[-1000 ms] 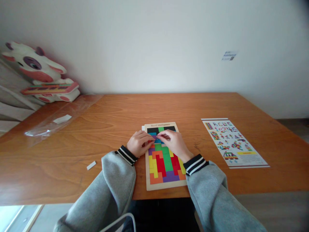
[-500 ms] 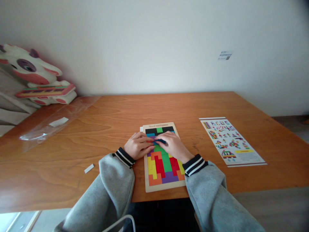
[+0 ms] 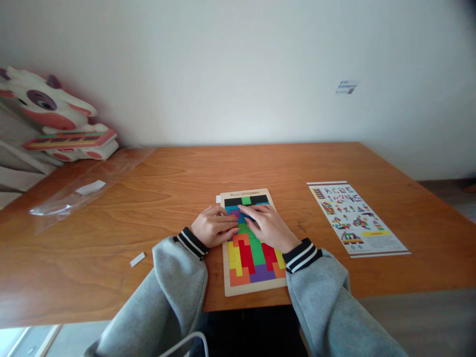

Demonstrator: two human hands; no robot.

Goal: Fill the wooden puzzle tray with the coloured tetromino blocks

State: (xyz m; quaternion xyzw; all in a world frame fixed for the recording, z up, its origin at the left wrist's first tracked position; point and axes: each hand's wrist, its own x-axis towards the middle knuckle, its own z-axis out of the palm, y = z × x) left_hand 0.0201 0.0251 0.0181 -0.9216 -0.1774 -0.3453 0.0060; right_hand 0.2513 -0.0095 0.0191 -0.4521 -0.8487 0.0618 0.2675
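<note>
A wooden block-puzzle board (image 3: 225,277) lies in front of me, filled with coloured pieces in black, green, red, yellow, orange, purple and blue. My left hand (image 3: 213,226) rests over its left edge, fingers stretched out and close together, their tips beside a purple piece (image 3: 234,213). Over the upper middle of the board is my right hand (image 3: 268,225), thumb and forefinger apart. Its fingertips touch the board near a dark blue piece (image 3: 241,218), which lies between the two hands. The pieces under my right palm are hidden.
A printed pattern sheet (image 3: 357,218) lies to the right. On the left are a clear plastic bag (image 3: 61,206) and a small white strip (image 3: 137,259). A cow-shaped toy keyboard (image 3: 70,141) stands at the back left, by the wall (image 3: 223,74).
The fingers of my right hand have spread and let go of the dark blue piece, which now lies on the board. My left hand has barely moved.
</note>
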